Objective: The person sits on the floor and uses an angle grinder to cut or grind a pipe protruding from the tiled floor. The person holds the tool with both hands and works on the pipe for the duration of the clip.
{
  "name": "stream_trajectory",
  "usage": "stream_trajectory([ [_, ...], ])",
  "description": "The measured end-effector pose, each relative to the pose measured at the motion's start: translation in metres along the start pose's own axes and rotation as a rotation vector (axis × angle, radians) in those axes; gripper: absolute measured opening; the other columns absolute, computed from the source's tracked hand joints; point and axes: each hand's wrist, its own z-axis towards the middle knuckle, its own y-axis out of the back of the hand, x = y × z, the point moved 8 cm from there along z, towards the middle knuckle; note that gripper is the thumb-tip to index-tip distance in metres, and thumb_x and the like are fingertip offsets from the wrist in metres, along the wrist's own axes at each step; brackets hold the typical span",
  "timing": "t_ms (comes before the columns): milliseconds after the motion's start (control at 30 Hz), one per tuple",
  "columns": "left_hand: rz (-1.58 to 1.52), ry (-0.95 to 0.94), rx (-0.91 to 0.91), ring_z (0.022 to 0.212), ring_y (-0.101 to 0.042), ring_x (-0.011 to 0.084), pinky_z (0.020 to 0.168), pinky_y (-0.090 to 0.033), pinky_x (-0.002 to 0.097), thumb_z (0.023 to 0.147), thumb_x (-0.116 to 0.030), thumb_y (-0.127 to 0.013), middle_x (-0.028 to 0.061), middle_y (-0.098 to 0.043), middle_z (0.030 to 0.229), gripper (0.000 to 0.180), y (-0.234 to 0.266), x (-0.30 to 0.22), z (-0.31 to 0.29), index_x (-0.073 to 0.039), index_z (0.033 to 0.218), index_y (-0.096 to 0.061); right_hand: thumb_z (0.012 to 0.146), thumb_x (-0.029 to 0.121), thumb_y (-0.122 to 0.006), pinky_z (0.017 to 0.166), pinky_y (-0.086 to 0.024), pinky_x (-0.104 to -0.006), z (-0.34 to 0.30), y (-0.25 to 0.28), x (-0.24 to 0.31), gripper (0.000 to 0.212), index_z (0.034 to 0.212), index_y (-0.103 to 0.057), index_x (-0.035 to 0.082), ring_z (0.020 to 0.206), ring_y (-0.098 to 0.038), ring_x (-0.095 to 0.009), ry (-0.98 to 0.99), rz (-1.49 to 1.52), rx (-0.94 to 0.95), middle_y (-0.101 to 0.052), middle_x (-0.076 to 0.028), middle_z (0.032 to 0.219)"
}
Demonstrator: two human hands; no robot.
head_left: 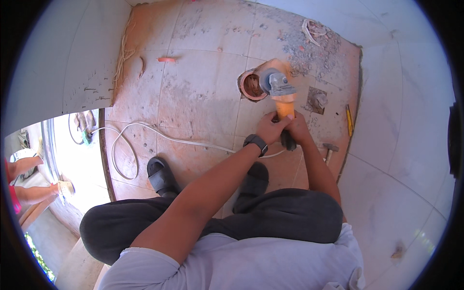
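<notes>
Both of my hands are closed round an orange and grey angle grinder (284,104). My left hand (269,127) wraps its body from the left, with a dark watch on that wrist. On the other side, my right hand (299,129) grips the body near its dark rear end. The grinder's disc (265,80) is at the right edge of a round pipe opening (252,86) in the tiled floor; whether it touches the rim I cannot tell. Reddish debris lies inside the pipe. A pale cable (193,142) runs from near the grinder leftward over the tiles.
Right of the grinder is a square hole (317,100). Beyond it lies rubble (309,53). Along the right wall are a yellow cutter-like tool (349,121) and a hammer (329,151). A curved orange piece (166,60) rests farther left. Another person's legs (36,193) show past the doorway.
</notes>
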Motion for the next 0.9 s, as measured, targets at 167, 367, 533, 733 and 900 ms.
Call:
stream_trajectory([
  [167, 0.21, -0.013, 0.049, 0.104, -0.071, 0.0201, 0.092, -0.055, 0.0341, 0.084, -0.049, -0.083, 0.0146, -0.074, 0.116, 0.07, 0.029, -0.054, 0.01, 0.005, 0.126, -0.068, 0.081, 0.023, -0.077, 0.084, -0.055, -0.0391, -0.01, -0.028, 0.049, 0.04, 0.11, -0.066, -0.001, 0.095, -0.072, -0.027, 0.118, -0.189, -0.105, -0.073, -0.018, 0.104],
  [367, 0.267, 0.108, 0.347, 0.102, -0.071, 0.017, 0.09, -0.057, 0.031, 0.083, -0.035, -0.088, 0.0131, -0.074, 0.114, 0.067, 0.067, -0.136, 0.031, 0.01, 0.126, -0.065, 0.074, 0.029, -0.085, 0.085, -0.056, -0.0437, -0.001, -0.055, 0.118, 0.057, 0.117, -0.061, 0.001, 0.101, -0.071, -0.038, 0.143, 0.057, -0.306, -0.072, -0.021, 0.106],
  [533, 0.566, 0.186, 0.539, 0.101, -0.071, 0.0156, 0.09, -0.057, 0.0312, 0.084, -0.032, -0.088, 0.0121, -0.073, 0.117, 0.064, 0.116, -0.155, 0.05, 0.008, 0.128, -0.065, 0.072, 0.027, -0.087, 0.085, -0.056, -0.0475, 0.007, -0.119, 0.141, 0.058, 0.115, -0.058, 0.001, 0.105, -0.069, -0.043, -0.049, 0.262, -0.702, -0.071, -0.024, 0.108],
  [733, 0.725, 0.273, 0.812, 0.105, -0.069, 0.0144, 0.093, -0.056, 0.03, 0.088, -0.031, -0.086, 0.0097, -0.072, 0.117, 0.06, 0.164, -0.099, 0.053, 0.005, 0.13, -0.064, 0.073, 0.025, -0.084, 0.08, -0.056, -0.0506, -0.001, -0.212, 0.105, 0.051, 0.109, -0.057, 0.001, 0.099, -0.07, -0.046, -0.286, 0.438, -0.942, -0.071, -0.026, 0.1],
  [900, 0.693, 0.241, 0.856, 0.105, -0.069, 0.015, 0.094, -0.055, 0.0297, 0.091, -0.032, -0.082, 0.0106, -0.072, 0.118, 0.059, 0.187, -0.062, 0.059, 0.006, 0.132, -0.062, 0.075, 0.023, -0.081, 0.077, -0.056, -0.0506, 0.001, -0.236, 0.084, 0.045, 0.105, -0.058, 0.0, 0.092, -0.071, -0.047, -0.282, 0.473, -1.017, -0.072, -0.026, 0.093],
])
